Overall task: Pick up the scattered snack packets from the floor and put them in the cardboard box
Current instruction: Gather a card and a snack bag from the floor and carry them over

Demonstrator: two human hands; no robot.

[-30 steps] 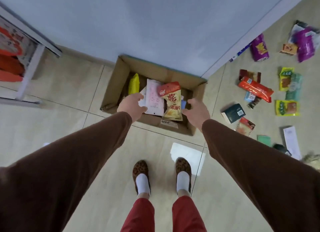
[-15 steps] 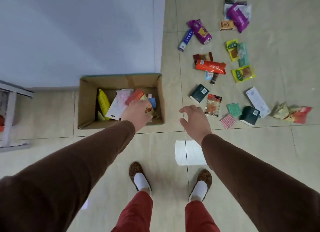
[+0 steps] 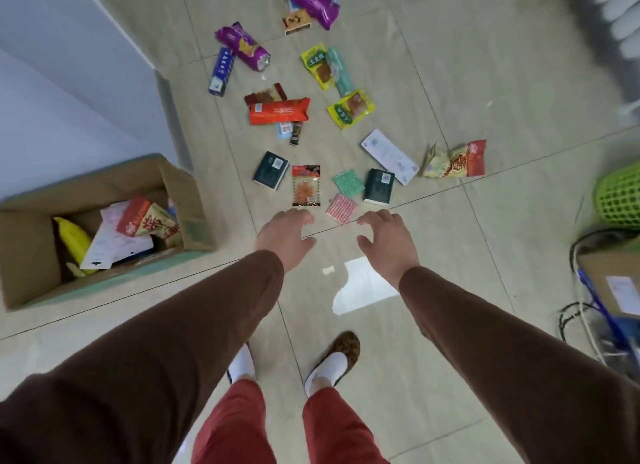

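Observation:
The open cardboard box stands on the floor at the left and holds a yellow packet, a white pouch and a red-and-yellow snack bag. Several snack packets lie scattered on the tiles ahead. Nearest are a clear packet with a red top, a pink striped packet, a green patterned packet and two dark green boxes. My left hand hovers empty, fingers spread, just below the clear packet. My right hand is empty beside the pink packet.
An orange packet, purple bags, yellow-green packets and a white envelope lie farther off. At the right stand a green mesh basket, a carton with cables. A wall corner rises left of the packets.
Both hands left the box, where the red-and-yellow bag now lies, and swung right over the scattered packets. My view turned right with them.

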